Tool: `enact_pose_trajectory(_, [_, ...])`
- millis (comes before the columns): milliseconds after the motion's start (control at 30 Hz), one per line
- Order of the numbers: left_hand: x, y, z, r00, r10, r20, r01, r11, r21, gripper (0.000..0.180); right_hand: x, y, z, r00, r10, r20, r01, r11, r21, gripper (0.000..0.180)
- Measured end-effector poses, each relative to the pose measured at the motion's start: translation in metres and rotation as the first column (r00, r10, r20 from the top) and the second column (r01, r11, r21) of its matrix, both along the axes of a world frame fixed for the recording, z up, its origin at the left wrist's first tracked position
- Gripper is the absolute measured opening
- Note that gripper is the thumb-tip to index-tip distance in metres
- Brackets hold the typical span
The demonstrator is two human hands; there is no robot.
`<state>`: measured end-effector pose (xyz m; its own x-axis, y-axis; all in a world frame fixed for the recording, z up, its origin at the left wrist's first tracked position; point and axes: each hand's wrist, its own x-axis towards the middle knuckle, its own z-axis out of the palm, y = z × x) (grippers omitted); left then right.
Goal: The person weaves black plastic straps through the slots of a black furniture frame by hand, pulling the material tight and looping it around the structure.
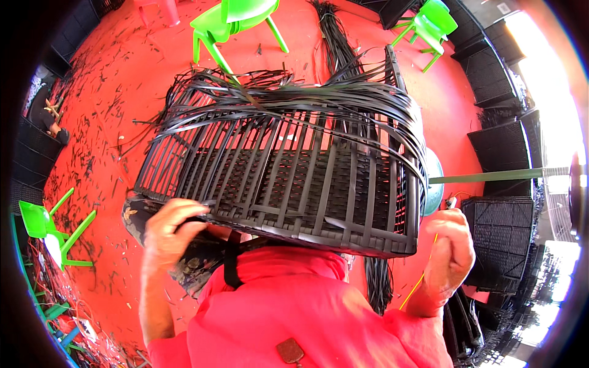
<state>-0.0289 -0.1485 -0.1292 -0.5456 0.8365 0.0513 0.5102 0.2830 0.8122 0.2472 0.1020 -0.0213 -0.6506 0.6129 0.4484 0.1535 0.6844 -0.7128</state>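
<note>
Black plastic strips made up the half-woven frame (288, 172), a boxy piece of wicker furniture lying on its side across the person's lap, close under the camera. Upright ribs were in place along the near face; the weave filled the lower band only, and a thick sheaf of loose strips (294, 98) ran over the top edge and trailed off to the right corner.

Left hand (169, 230) lay curled over the frame's lower left rim, fingers closed on the edge, seemingly steadying it. Right hand (451, 251) stood just off the frame's right end, closed in a loose fist around a small tool or strip end; too blurred to tell which. A thin yellow cord (420, 279) hung down from that fist.

Judged step: weaving of the side panel under way, the near face part done. The next pass would likely call for one loose strip to be drawn free and threaded over and under the ribs while the left hand kept the frame from turning.

Around: red floor (123, 92) littered with dark offcuts; green chairs (233, 18) beyond the frame and another at the left; finished black woven panels (503, 147) stacked at the right; a green pole (491, 176) crossing behind the frame's right end. Red shirt (294, 306) filled the lower view.
</note>
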Motion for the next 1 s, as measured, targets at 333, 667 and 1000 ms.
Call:
enact_pose_trajectory(333, [0.056, 0.108, 0.015, 0.948, -0.313, -0.065, 0.318, 0.904, 0.286, 0.015, -0.027, -0.011, 0.011, 0.869, 0.121, 0.479, -0.335, 0.856, 0.392, 0.026])
enact_pose_trajectory(667, [0.044, 0.117, 0.007, 0.896, -0.436, 0.088, 0.399, 0.876, 0.272, 0.013, -0.071, 0.022, 0.004, 0.555, 0.501, 0.664, -0.617, 0.783, -0.075, 0.015])
enact_pose_trajectory(1000, [0.034, 0.105, 0.004, 0.857, -0.463, 0.226, 0.396, 0.873, 0.286, 0.016, -0.095, 0.024, 0.006, 0.379, 0.591, 0.712, -0.414, 0.797, -0.440, 0.018])
